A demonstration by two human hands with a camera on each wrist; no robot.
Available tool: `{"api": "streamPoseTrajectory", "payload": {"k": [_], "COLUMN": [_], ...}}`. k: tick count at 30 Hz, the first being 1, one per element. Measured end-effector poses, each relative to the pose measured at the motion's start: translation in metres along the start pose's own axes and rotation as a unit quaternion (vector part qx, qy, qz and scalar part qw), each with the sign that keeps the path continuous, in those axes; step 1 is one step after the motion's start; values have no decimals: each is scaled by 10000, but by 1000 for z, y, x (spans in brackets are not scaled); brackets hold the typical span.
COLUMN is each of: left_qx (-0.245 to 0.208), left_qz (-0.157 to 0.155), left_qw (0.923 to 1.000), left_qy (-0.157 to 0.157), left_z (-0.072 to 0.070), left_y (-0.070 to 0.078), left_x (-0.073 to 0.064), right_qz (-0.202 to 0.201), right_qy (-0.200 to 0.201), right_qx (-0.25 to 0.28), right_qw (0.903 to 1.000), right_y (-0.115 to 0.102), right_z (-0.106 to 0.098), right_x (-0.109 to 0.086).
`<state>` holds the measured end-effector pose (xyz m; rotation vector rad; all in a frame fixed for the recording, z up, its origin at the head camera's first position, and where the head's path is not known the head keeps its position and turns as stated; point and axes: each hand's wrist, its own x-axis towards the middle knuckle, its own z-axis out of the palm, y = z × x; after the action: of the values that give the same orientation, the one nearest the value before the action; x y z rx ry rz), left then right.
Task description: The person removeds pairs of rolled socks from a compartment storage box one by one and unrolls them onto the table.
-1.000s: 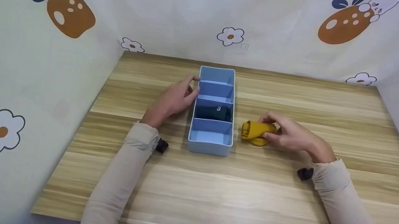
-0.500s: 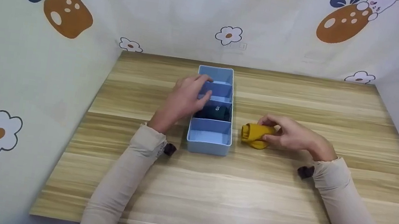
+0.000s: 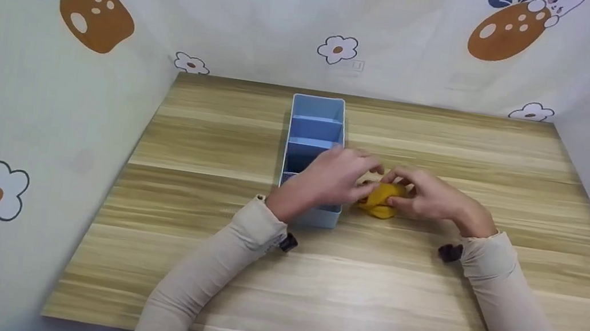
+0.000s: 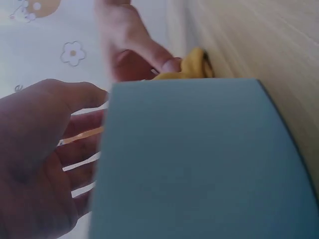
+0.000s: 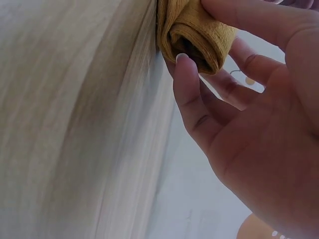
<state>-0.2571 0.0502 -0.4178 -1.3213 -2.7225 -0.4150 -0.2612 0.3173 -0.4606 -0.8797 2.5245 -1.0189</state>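
Observation:
A rolled-up yellow sock, ribbed in its knit, rests on the wooden table just right of a blue divided box. My right hand pinches it between thumb and fingers; the right wrist view shows the coiled end of the sock by the fingertips. Reaching across the box, my left hand has its loosely bent fingers right at the sock's left end. The blue box stands lengthwise with several compartments. Something dark lies in one of them, mostly hidden under the left hand.
The box's end wall fills much of the left wrist view. Bare wooden table extends in front of the box and to both sides. A printed wall covering rises along the table's back and left edges.
My left hand has left the box's left side and moved right, over the box to the yellow sock. The right hand has kept its grip on the sock, nearly in place.

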Motion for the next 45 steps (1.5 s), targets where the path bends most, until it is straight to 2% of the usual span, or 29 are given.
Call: {"api": "streamPoseTrajectory", "payload": {"k": [5, 10, 17, 21, 28, 32, 37, 40, 45], "left_qx": [174, 22, 16, 66, 234, 300, 143, 137, 397], "left_qz": [76, 10, -38, -147, -343, -349, -295, -328, -383], "left_qw": [9995, 9985, 9963, 9962, 9950, 9949, 9957, 9944, 9911], "left_qy": [-265, -540, -859, -852, -906, -902, -867, -991, -1213], "left_z": [18, 24, 22, 22, 24, 24, 23, 21, 19], "left_y": [0, -1, 0, 1, 2, 3, 2, 2, 4], "left_x": [10, 14, 19, 21, 21, 21, 22, 24, 29], "right_qz": [95, 58, 215, 205, 230, 170, -1, -77, 9], "right_qy": [55, -42, 240, 323, 338, 449, 556, 546, 550], "right_qx": [25, 163, 221, 297, 54, -99, -244, -350, -410], "right_qw": [9999, 9998, 9992, 9988, 9991, 9988, 9982, 9979, 9976], "right_y": [2, 3, 3, 5, 6, 2, -2, -3, -3], "right_z": [3, 1, -4, -5, -6, -6, -5, -4, -4], "right_x": [0, 1, -2, -3, -2, -1, 0, 1, 3]}}
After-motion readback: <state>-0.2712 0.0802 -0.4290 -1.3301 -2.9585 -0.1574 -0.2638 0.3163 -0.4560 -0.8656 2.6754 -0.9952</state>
